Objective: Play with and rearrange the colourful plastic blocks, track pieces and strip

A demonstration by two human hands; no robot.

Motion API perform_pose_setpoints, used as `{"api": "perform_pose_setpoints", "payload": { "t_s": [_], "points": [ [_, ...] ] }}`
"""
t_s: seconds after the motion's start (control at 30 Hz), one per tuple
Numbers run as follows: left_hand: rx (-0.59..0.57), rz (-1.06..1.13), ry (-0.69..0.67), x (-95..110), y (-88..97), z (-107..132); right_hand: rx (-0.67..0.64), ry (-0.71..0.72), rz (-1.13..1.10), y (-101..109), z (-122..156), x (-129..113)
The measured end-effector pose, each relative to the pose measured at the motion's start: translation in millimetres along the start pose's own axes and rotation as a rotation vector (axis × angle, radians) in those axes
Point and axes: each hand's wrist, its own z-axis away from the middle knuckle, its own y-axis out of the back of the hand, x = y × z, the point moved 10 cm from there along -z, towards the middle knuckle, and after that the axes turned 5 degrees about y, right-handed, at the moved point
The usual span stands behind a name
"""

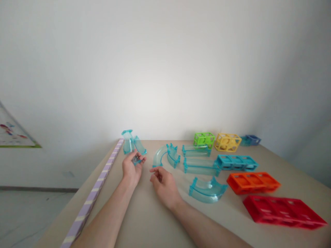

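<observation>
My left hand is closed round clear teal marble-run track pieces. They stick up above its fingers, a longer one standing upright and another leaning to the right; how they meet in the palm is partly hidden. To the right, my right hand hovers low over the table, thumb and forefinger a little apart with nothing visible between them. Its fingertips are close to a curved clear track; whether they touch I cannot tell. Further right lie straight clear tracks and another curved track.
Along the right stand frame blocks: green, yellow, blue, orange and red. A dark blue piece sits at the back. Purple-and-white striped edging runs along the table's left edge. Behind is a wall.
</observation>
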Motion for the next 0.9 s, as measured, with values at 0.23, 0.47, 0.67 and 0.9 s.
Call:
{"api": "perform_pose_setpoints", "payload": {
  "t_s": [0.23,0.47,0.67,0.9],
  "points": [
    [0.137,-0.221,-0.242,23.0,21.2,-31.0,-0.063,0.022,0.121,-2.7,2.4,-11.1],
    [-0.1,-0.548,-0.24,7.0,-14.3,-28.5,0.188,0.122,0.42,31.1,3.0,-27.0],
    [-0.2,-0.761,-0.242,-10.2,-29.3,-19.0,0.074,0.037,0.467,21.0,-7.7,-8.2],
    [-0.226,-0.74,-0.237,-12.7,-32.7,-16.0,0.122,0.029,0.48,25.0,-29.4,0.3]
  ]
}}
